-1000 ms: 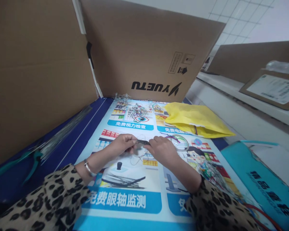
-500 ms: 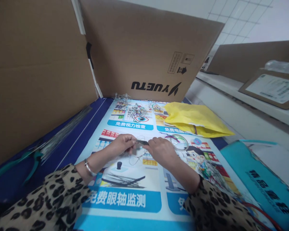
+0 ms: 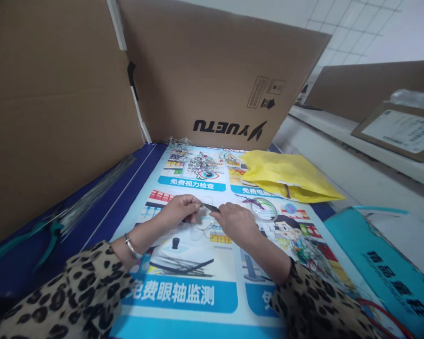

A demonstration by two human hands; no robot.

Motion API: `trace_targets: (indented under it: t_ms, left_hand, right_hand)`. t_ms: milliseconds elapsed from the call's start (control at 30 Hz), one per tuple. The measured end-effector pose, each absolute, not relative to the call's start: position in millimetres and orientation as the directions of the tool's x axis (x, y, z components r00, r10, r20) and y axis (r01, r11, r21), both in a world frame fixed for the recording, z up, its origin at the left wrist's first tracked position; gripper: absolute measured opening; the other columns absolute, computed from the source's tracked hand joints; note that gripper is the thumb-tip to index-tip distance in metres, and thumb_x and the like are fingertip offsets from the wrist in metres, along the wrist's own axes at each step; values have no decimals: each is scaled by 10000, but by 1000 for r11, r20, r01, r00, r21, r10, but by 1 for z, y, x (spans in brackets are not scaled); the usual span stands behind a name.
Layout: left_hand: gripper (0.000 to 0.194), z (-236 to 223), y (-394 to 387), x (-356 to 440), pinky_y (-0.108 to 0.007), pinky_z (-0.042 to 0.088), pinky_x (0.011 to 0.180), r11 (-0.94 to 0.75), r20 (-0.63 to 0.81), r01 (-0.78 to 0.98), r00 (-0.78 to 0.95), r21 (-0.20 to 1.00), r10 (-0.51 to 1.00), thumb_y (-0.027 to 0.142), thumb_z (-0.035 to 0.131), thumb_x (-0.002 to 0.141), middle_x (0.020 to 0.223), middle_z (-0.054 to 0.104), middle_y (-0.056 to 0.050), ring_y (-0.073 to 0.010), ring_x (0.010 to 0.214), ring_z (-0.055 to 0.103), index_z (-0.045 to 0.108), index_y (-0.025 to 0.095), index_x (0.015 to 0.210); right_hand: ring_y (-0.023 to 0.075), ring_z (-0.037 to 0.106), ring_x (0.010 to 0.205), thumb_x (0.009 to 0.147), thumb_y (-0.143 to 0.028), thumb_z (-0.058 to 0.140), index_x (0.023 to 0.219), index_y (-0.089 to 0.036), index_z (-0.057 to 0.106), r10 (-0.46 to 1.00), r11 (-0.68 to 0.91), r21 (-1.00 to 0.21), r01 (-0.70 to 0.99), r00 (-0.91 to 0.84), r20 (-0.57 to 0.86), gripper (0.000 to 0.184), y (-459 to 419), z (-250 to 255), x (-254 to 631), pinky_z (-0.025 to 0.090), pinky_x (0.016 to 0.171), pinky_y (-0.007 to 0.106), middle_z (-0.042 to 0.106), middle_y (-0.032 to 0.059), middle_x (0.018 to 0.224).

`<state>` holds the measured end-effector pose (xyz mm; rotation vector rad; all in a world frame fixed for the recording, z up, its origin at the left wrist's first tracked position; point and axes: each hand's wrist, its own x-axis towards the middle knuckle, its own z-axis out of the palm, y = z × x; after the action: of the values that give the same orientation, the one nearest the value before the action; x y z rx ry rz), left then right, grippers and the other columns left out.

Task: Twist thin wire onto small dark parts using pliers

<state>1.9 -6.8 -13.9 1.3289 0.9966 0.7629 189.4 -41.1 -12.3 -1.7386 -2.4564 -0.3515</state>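
In the middle of the printed sheet (image 3: 183,325), my right hand (image 3: 235,221) is closed around a slim dark tool (image 3: 211,207) that looks like tweezers. Its tip points left and reaches the fingertips of my left hand (image 3: 182,209). The left thumb and fingers are pinched together on thin wire. Fine loops of that wire (image 3: 207,230) hang below and between the hands; where they end is too faint to make out. Below the hands lies a bundle of dark thin strips (image 3: 183,267). A round clear dish (image 3: 264,208) with coloured pieces stands right of my right hand.
Cardboard panels (image 3: 212,70) wall the back and left. On the left lie teal-handled pliers (image 3: 53,240) and a bundle of thin wires (image 3: 95,193). A yellow bag (image 3: 289,174), a teal box (image 3: 385,263) and tangled coloured wire (image 3: 311,254) are on the right; small wire pieces (image 3: 205,162) lie at the back.
The dark tool has tilted, its left tip now higher, and my left fingertips have risen slightly. The wire loops have shifted a little. Both hands keep their grip.
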Motion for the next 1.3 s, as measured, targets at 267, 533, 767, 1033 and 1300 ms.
trace_targets:
  t_ms: [267,533,767,1033,1300]
  left_hand:
    - [218,-13,-2,-4,-198,303,465,114,-117,35,478,993,870,334,611,693,542,536,22,-59,433,442,565,126,736]
    - [210,-19,0,-6,-203,300,488,83,-103,63,477,995,873,316,585,725,500,504,24,-67,457,414,608,126,811]
    - [175,-16,-2,-4,-212,307,505,81,-111,84,480,993,870,294,585,723,492,514,26,-71,468,415,611,135,789]
    - [138,-17,-1,-4,-208,322,507,113,-132,67,521,991,843,275,588,724,552,576,12,-63,474,441,584,140,750]
    - [152,-13,-4,-3,-213,325,512,135,-160,86,532,987,831,285,596,711,539,560,12,-68,481,449,564,136,721]
  right_hand:
    - [163,540,760,875,-487,337,821,-172,606,881,397,121,910,-415,227,418,-37,-3,198,297,628,266,608,63,790]
    - [181,484,749,864,-485,371,766,-168,604,797,450,224,865,-502,336,405,-40,12,202,252,654,299,576,63,751]
    - [191,458,748,863,-451,401,766,-158,604,767,464,286,839,-542,345,370,-45,16,199,226,643,310,561,77,740]
    - [197,439,749,872,-440,383,768,-156,594,763,461,285,841,-539,357,369,-48,15,197,223,648,321,546,79,734]
    - [198,441,742,868,-435,398,763,-157,594,760,460,299,836,-544,355,356,-48,16,196,221,645,319,546,76,727]
